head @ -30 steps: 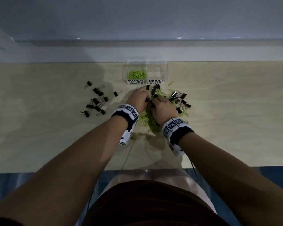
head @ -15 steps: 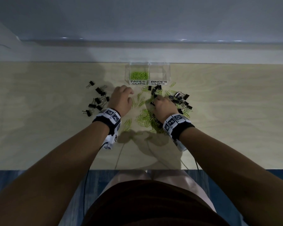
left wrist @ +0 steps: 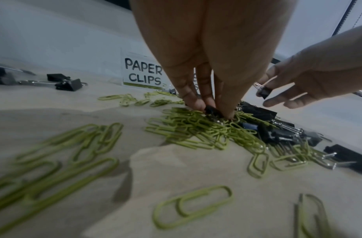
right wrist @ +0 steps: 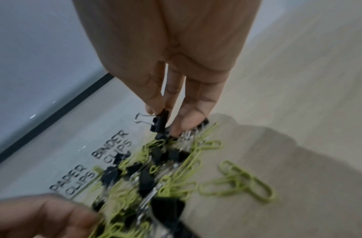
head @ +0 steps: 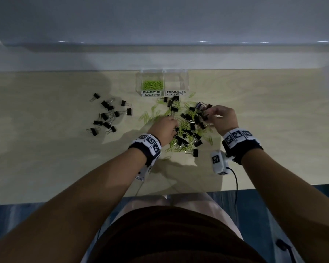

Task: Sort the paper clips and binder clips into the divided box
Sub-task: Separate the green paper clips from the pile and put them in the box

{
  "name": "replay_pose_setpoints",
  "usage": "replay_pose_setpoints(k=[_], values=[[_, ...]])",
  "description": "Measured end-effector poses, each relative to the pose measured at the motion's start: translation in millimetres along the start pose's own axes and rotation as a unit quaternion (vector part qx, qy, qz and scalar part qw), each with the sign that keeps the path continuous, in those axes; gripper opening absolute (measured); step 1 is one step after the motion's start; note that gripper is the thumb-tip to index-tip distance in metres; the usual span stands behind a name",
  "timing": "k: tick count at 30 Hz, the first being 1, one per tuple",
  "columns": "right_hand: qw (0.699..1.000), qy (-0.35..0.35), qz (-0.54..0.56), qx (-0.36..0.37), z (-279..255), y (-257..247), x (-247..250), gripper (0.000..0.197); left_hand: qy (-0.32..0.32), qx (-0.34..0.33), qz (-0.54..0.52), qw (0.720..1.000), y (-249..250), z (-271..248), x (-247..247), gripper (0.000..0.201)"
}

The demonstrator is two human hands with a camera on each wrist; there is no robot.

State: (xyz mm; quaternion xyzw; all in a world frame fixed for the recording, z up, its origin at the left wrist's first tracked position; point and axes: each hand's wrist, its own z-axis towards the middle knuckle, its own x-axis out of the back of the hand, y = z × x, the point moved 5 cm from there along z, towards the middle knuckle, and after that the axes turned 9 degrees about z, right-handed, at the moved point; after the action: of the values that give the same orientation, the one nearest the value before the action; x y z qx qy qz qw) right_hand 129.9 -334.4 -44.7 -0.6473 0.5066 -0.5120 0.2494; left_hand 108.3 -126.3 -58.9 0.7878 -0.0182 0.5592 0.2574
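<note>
Lying mixed in a heap at frame centre on the table (head: 46, 158): green paper clips (head: 184, 128) and black binder clips (head: 186, 132), just below the clear divided box (head: 185, 80). Holding green clips in the left "PAPER CLIPS" compartment; showing nothing in the "BINDER CLIPS" one. Sitting apart at left: a second group of binder clips (head: 108, 114). Reaching down into the heap: left hand (head: 164, 130), grip pinching one black binder clip (left wrist: 212, 111) between fingertips. Hovering above the heap's right side: right hand (head: 223, 117), grip pinching a binder clip (right wrist: 160, 122) by its black body, other fingers extending downward.
</note>
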Motion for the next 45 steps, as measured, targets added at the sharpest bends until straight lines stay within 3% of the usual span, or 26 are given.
replay_pose_setpoints(k=[5,8,10,13,15,18,22,26,30,33,36,38,42,45], values=[[0.995,0.037,-0.089,0.015,-1,12,20,0.018,0.019,-0.002,-0.037,0.999,-5,-3,5,0.026],[0.971,0.024,-0.218,0.095,-17,7,11,0.017,0.048,0.023,-0.074,0.996,-13,-8,14,0.026],[0.957,-0.014,-0.247,0.149,-32,2,-5,0.02,0.074,0.054,-0.09,0.992,-27,-11,25,0.026],[0.934,-0.128,-0.271,0.196,-51,-2,-35,0.02,0.107,0.062,-0.053,0.991,-48,-15,40,0.025],[0.909,-0.189,-0.295,0.223,-59,-4,-50,0.019,0.09,0.04,-0.016,0.995,-50,-17,40,0.024],[0.893,-0.226,-0.334,0.201,-60,-3,-62,0.029,0.047,0.005,-0.014,0.999,-28,-17,27,0.017],[0.878,-0.235,-0.377,0.18,-59,1,-70,0.039,-0.015,0.038,-0.004,0.999,-2,-11,0,0.025],[0.887,-0.233,-0.359,0.174,-56,5,-71,0.034,0.005,0.093,-0.069,0.993,-8,-6,0,0.013],[0.903,-0.223,-0.325,0.172,-54,8,-68,0.028,0.065,0.149,-0.125,0.979,-37,-12,13,0.006],[0.907,-0.216,-0.31,0.182,-55,9,-65,0.025,0.076,0.117,-0.09,0.986,-43,-15,18,0.007],[0.911,-0.213,-0.294,0.198,-58,9,-62,0.021,0.031,0.024,-0.04,0.998,-25,-16,13,0.004],[0.912,-0.209,-0.287,0.204,-60,9,-61,0.021,-0.003,-0.015,-0.015,1.0,-12,-15,4,0.014],[0.927,-0.199,-0.266,0.173,-59,10,-56,0.024,-0.016,0.016,-0.004,1.0,-8,-10,-3,0.021],[0.954,-0.177,-0.204,0.13,-56,10,-49,0.024,-0.016,0.016,-0.002,1.0,-7,-7,-1,0.021]])
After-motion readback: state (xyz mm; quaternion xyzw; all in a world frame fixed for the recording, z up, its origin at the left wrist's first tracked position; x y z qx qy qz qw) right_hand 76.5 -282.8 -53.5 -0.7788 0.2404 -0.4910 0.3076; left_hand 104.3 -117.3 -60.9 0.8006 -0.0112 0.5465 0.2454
